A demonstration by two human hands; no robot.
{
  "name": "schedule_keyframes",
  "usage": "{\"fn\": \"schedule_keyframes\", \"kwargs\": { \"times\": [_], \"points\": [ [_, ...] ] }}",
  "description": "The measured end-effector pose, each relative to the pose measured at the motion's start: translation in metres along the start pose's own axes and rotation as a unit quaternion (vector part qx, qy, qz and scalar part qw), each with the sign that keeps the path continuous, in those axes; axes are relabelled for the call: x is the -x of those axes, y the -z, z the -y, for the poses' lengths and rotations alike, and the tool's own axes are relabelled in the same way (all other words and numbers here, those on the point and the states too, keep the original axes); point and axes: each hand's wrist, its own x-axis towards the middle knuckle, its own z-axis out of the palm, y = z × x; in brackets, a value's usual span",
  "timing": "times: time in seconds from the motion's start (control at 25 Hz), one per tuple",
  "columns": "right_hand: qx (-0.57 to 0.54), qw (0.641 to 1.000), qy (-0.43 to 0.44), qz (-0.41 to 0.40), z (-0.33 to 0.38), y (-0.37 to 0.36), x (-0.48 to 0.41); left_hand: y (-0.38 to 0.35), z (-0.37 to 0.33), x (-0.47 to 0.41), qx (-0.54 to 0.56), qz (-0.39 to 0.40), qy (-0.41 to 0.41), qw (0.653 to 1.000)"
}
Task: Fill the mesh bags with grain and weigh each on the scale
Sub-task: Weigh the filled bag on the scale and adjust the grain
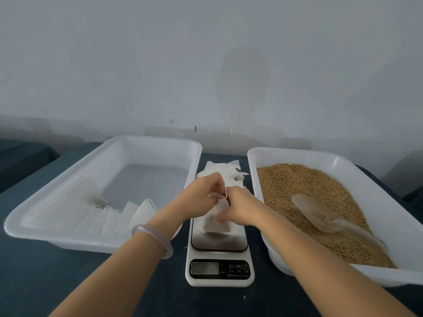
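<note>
Nearest, white digital kitchen scale on dark blue table cover, display towards the person, reading not legible. Pale translucent bangle on left wrist. Above the scale's steel platform both hands meet: left hand and right hand, fingers curled, both pinching the top of one small white mesh bag. The bag hangs down over the platform; cannot tell if its lower end touches. Contents of the bag not clear.

Left of the scale, large white plastic rectangular tray holding a row of flat white bags overlapped along its near side. Right of the scale, second white plastic tray filled with golden-brown grain; clear plastic scoop lies on the grain, untouched.

Behind the scale, between the two trays, loose pile of empty white mesh bags. Pale grey wall at the back.
</note>
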Motion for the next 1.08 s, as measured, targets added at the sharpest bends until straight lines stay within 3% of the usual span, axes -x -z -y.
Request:
{"fn": "schedule_keyframes", "kwargs": {
  "times": [0.08,0.16,0.28,0.36,0.6,0.84,1.08],
  "points": [
    [-0.011,1.0,-0.02,-0.019,0.001,-0.001,-0.005,-0.002,0.002,0.002,0.015,-0.026,0.036,0.999],
    [-0.027,0.999,-0.021,-0.005,0.001,0.001,-0.008,0.001,0.004,0.002,-0.009,0.004,0.09,0.996],
    [0.052,0.998,0.013,0.026,0.003,0.0,-0.011,-0.003,0.002,-0.003,-0.229,0.131,0.104,0.959],
    [0.115,0.992,0.021,0.037,0.005,-0.001,-0.013,-0.013,-0.005,-0.006,-0.32,0.132,0.091,0.934],
    [0.139,0.988,0.019,0.06,0.003,-0.001,-0.012,-0.007,-0.005,-0.009,-0.294,0.137,0.12,0.938],
    [0.153,0.987,-0.023,0.04,-0.003,-0.012,-0.018,-0.017,-0.005,-0.01,-0.399,0.135,0.111,0.9],
    [0.144,0.99,-0.003,0.008,-0.002,-0.017,-0.012,-0.02,0.002,-0.008,-0.407,0.129,0.1,0.899]
  ]
}}
